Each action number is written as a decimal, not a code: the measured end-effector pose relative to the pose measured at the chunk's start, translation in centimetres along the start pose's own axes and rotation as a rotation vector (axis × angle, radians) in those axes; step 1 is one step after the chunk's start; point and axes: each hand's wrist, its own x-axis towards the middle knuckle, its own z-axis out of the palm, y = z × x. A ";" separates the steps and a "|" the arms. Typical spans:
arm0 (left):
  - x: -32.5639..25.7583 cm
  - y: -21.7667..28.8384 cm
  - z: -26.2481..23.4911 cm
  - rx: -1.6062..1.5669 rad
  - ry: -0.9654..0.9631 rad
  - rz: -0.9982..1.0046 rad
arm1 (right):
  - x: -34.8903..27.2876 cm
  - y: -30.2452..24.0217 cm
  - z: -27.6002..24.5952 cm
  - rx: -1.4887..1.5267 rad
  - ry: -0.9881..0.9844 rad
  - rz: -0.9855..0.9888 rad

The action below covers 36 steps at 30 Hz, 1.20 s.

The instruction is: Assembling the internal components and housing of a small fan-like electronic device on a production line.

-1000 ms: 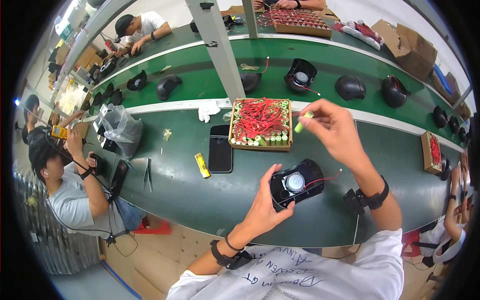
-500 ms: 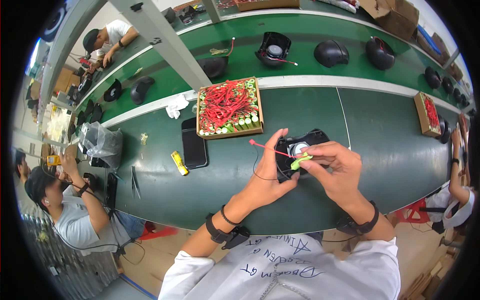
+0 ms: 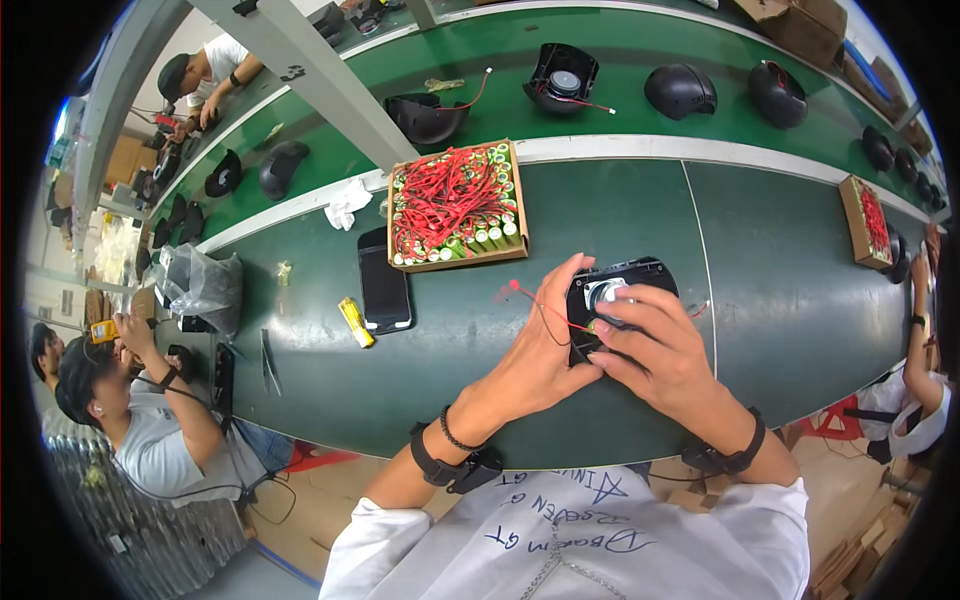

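My left hand (image 3: 528,352) grips the left side of a black plastic speaker housing (image 3: 648,275) over the green tabletop. Inside it sits a round speaker (image 3: 603,291), partly covered by fingers. My right hand (image 3: 662,350) curls over the housing, its fingertips pressed on a small green battery (image 3: 592,327). Only a sliver of that battery shows; the rest is hidden under the fingers. From it a red wire (image 3: 550,309) runs left across my left hand to a small red plug, blurred. Another thin wire end sticks out to the right of the housing.
A cardboard box (image 3: 458,266) of green batteries with red wires stands ahead, beside a black phone (image 3: 385,285), a yellow battery (image 3: 355,322) and tweezers (image 3: 268,362). Black housings (image 3: 680,92) lie on the green conveyor belt (image 3: 330,130). Co-workers sit at left and right; a metal post rises ahead.
The battery, earlier pinched above the housing, has gone down into it, and my right fingers now spread over the speaker. The red plug has swung slightly right. The view has shifted a little.
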 end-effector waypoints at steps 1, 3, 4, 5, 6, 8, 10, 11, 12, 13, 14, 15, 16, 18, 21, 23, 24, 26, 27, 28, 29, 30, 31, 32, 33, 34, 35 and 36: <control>0.1 0.0 0.0 0.011 -0.009 0.008 | -0.3 0.1 -0.1 -0.048 -0.022 -0.033; 0.3 0.8 0.2 0.092 -0.018 0.036 | -0.6 0.1 -0.3 -0.091 -0.031 -0.036; -0.4 1.1 0.0 0.092 -0.020 0.045 | -0.6 -0.4 -0.3 -0.089 -0.033 -0.020; -0.2 0.6 -0.3 0.080 -0.025 0.045 | -0.5 -0.5 -0.1 -0.094 -0.038 -0.012; -0.1 0.2 -0.6 0.069 -0.029 0.047 | -0.4 -0.8 -0.1 -0.100 -0.042 -0.006; 0.4 0.1 -0.7 0.000 -0.022 0.024 | 0.1 -0.7 -1.2 -0.121 -0.071 0.007; 1.3 0.3 -1.0 -0.061 -0.026 0.000 | 0.7 0.0 -2.9 -0.073 -0.039 0.130; 2.0 0.8 -1.7 -0.041 -0.037 0.039 | 1.1 0.6 -3.9 -0.061 0.010 0.268; 2.8 1.1 -2.4 -0.086 -0.038 0.068 | 1.6 1.8 -5.0 -0.071 0.018 0.260; 4.2 1.6 -3.1 -0.036 -0.071 0.106 | 1.8 3.5 -6.0 0.239 -0.013 0.456; 5.8 2.3 -3.9 0.013 -0.108 0.139 | 2.1 5.0 -6.7 0.557 -0.043 0.653; 7.5 2.9 -4.3 -0.028 -0.144 0.101 | 2.5 6.3 -7.3 0.670 -0.049 0.747; 9.3 2.8 -4.7 0.085 -0.133 0.178 | 3.5 7.7 -7.7 0.785 -0.057 0.830; 12.7 2.5 -5.7 0.054 -0.107 0.119 | 5.3 10.2 -8.5 0.721 0.174 0.897; 19.3 0.1 -6.6 0.067 0.174 -0.182 | 8.2 15.9 -8.8 0.807 0.455 0.995; 23.5 -2.9 -5.5 0.115 0.424 -0.341 | 10.7 19.2 -8.4 0.769 0.542 1.011; 25.4 -3.6 -4.6 0.137 0.484 -0.399 | 11.4 21.1 -8.2 0.762 0.547 1.006; 27.9 -9.4 -6.9 -0.050 0.584 -0.524 | 15.5 22.5 -4.8 0.926 0.511 0.893; 28.6 -11.2 -7.4 -0.047 0.631 -0.587 | 17.1 22.6 -2.9 0.906 0.570 0.882; 27.9 -13.3 -9.9 -0.025 0.707 -0.561 | 19.5 21.9 -0.5 0.904 0.592 0.876; 29.0 -11.3 -7.4 -0.144 0.635 -0.553 | 18.5 24.0 -1.2 0.784 0.695 0.978; 29.5 -9.1 -5.2 -0.259 0.569 -0.548 | 17.5 25.9 -1.9 0.665 0.792 1.075; 28.7 -7.8 -4.9 -0.257 0.568 -0.552 | 17.3 27.1 -2.0 0.667 0.791 1.079; 27.7 -7.2 -5.1 -0.197 0.557 -0.488 | 16.9 28.1 -2.1 0.714 0.745 1.063; 26.4 -6.6 -5.2 -0.137 0.545 -0.424 | 16.4 29.1 -2.1 0.760 0.699 1.046; 23.5 -6.9 -6.4 0.076 0.535 -0.323 | 16.7 28.2 -1.1 0.788 0.672 1.052; 19.8 -7.3 -7.6 0.290 0.520 -0.226 | 17.2 26.4 -0.6 0.813 0.589 1.086; 16.4 -7.3 -7.6 -0.086 0.440 -0.180 | 17.1 25.3 -0.6 0.822 0.519 1.119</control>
